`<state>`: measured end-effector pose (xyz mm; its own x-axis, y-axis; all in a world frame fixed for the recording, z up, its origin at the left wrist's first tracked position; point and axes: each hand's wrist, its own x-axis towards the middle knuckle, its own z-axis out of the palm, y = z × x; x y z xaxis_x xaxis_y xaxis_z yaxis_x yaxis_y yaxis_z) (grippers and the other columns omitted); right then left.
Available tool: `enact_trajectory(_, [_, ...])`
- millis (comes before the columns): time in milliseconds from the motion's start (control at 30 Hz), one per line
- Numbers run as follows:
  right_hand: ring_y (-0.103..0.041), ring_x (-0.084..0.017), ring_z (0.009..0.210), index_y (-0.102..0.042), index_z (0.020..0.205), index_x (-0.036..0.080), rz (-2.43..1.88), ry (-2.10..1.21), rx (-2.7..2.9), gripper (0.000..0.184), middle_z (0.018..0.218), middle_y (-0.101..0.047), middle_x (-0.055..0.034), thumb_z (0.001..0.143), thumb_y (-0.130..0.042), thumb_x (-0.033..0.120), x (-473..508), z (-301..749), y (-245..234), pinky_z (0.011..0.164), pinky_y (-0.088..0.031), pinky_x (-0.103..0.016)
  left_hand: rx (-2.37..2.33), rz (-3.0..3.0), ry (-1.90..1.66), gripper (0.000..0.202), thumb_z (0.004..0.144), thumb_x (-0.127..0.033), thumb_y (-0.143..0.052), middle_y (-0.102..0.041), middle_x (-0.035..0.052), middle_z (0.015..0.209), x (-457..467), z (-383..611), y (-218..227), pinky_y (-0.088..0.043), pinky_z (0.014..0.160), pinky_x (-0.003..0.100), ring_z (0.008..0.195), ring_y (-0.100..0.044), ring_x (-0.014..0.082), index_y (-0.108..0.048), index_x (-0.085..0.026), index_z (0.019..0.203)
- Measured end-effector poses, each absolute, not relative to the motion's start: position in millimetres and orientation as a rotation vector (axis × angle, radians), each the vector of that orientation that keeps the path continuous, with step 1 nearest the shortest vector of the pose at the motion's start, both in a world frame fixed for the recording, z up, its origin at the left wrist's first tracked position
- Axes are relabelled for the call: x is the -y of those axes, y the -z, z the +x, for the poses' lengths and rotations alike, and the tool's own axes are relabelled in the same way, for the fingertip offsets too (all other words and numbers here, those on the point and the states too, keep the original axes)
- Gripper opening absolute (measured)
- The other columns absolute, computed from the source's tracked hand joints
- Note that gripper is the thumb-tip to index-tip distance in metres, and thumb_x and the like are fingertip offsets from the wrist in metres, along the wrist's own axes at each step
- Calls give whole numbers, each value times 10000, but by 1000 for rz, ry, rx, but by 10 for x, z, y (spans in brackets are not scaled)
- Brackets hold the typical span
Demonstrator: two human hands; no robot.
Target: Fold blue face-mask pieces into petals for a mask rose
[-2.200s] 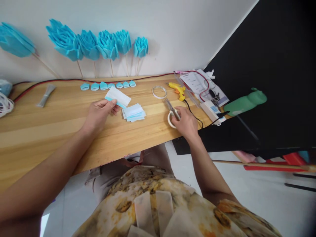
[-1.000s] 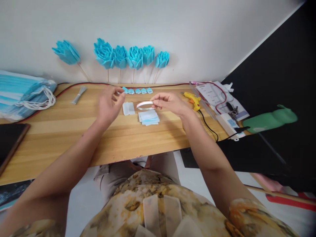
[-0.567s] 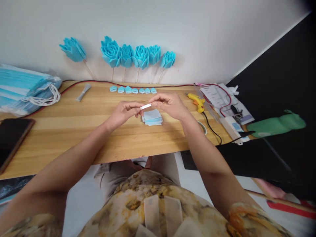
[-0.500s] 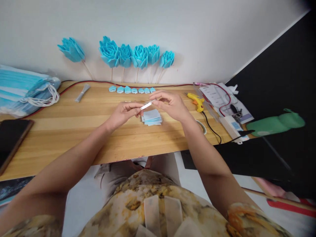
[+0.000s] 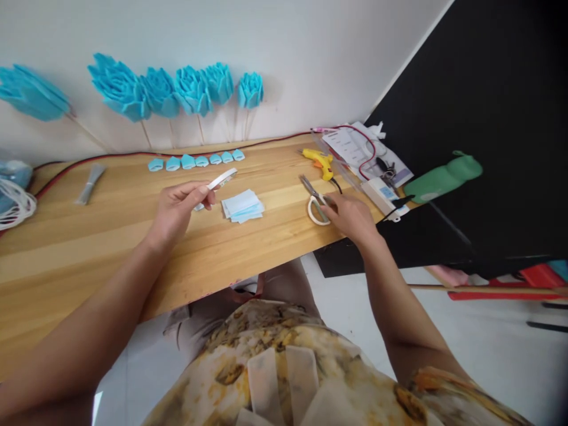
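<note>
My left hand [image 5: 175, 210] pinches a narrow white roll of tape [image 5: 224, 178], seen nearly edge-on, just above the table. A small pale blue piece shows under its fingers; I cannot tell whether they hold it. At the right, my right hand [image 5: 352, 216] has its fingers closed round a handle of the scissors [image 5: 317, 207], which have white handles and blades pointing away. Between my hands lies a loose stack of white and light blue fabric pieces [image 5: 243, 206]. Behind them, several small folded blue pieces [image 5: 188, 161] stand in a row.
Blue flowers on sticks [image 5: 193, 89] lean against the wall. A yellow glue gun [image 5: 318, 162] lies beyond the scissors, near a white power strip [image 5: 386, 198] and a green bottle [image 5: 444, 177]. Grey strips [image 5: 91, 184] and white ear loops [image 5: 15, 204] are on the left.
My right hand has left the tape and moved right to the scissors. My left hand keeps the tape roll, now turned upward. The view has swung to the right.
</note>
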<state>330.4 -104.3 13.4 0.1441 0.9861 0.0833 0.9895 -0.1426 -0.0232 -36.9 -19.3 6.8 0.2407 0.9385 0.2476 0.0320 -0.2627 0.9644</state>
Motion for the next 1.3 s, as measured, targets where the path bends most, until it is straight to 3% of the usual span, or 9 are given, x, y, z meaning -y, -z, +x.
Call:
enact_trajectory(200, [-655, -300, 960, -674, 1228, 153, -2274, -38, 1917, 387, 1071, -701, -173, 890, -596, 325, 877, 3127, -75, 849, -484, -398, -900, 1455, -1196, 334, 862, -467, -662, -685, 52, 742, 181, -347, -35, -481, 694, 310, 656, -574, 153, -709, -188, 686])
enact_trajectory(367, [-651, -204, 886, -633, 1268, 223, -1569, -937, 1457, 580, 993, -684, -56, 764, -769, 473, 890, 2913, -207, 836, -534, -364, -872, 1365, -1193, 364, 826, -502, -674, -696, 63, 747, 192, -305, -81, -476, 657, 306, 656, -593, 160, -681, -180, 657])
enact_trajectory(500, [-649, -180, 873, -652, 1209, 220, -1106, -1469, 1269, 724, 1076, -676, -73, 627, -875, 588, 1101, 2500, -289, 805, -558, -336, -811, 1285, -1188, 368, 800, -509, -711, -668, 60, 696, 194, -284, -93, -478, 649, 305, 639, -580, 154, -689, -163, 676])
enact_trajectory(633, [-668, -197, 897, -651, 1236, 199, -818, -1758, 1233, 690, 1079, -675, -103, 758, -731, 690, 1225, 2195, -210, 894, -555, -392, -757, 1233, -1185, 360, 789, -516, -742, -651, 47, 670, 189, -286, -80, -473, 636, 296, 634, -578, 148, -740, -159, 738])
enact_trajectory(767, [-659, -189, 872, -621, 1309, 202, -682, -1856, 1312, 672, 989, -654, -87, 876, -567, 714, 1208, 2127, -121, 839, -564, -368, -699, 1225, -1177, 378, 792, -537, -754, -654, 40, 673, 188, -292, -58, -486, 653, 293, 649, -594, 144, -771, -160, 791])
enact_trajectory(1033, [-608, -121, 710, -646, 1289, 178, -700, -1891, 1410, 658, 912, -614, -45, 857, -637, 674, 1096, 2073, -113, 611, -504, -239, -658, 1225, -1156, 409, 757, -568, -789, -729, 77, 770, 215, -268, -39, -537, 713, 345, 687, -645, 175, -785, -160, 780])
enact_trajectory(1300, [-580, -104, 678, -665, 1229, 170, -703, -1902, 1421, 677, 911, -628, -41, 790, -708, 684, 983, 1978, -156, 577, -466, -223, -609, 1375, -1050, 367, 809, -567, -748, -765, 79, 852, 267, -294, 7, -539, 832, 373, 809, -682, 209, -808, -205, 815])
